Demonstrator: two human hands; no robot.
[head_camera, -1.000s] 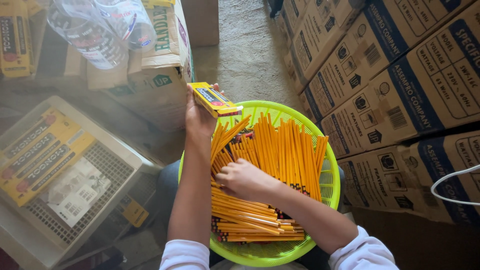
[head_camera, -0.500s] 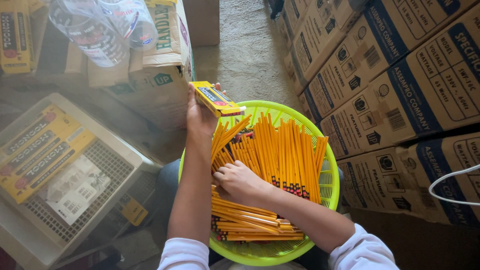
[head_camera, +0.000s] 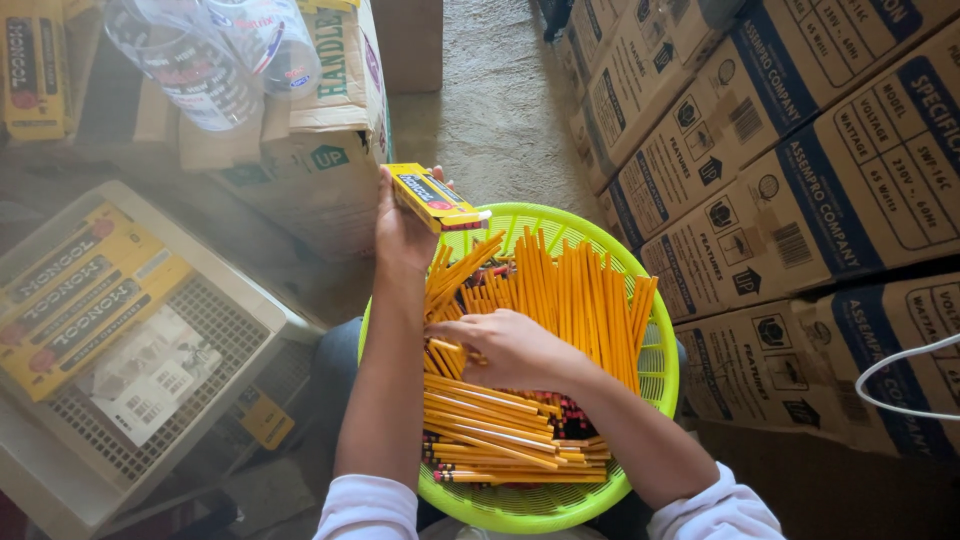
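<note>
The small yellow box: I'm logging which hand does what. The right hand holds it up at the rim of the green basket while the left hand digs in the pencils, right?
Not quite: the head view shows the left hand holding the small yellow box at the green basket rim, and the right hand in the pencils.
</note>
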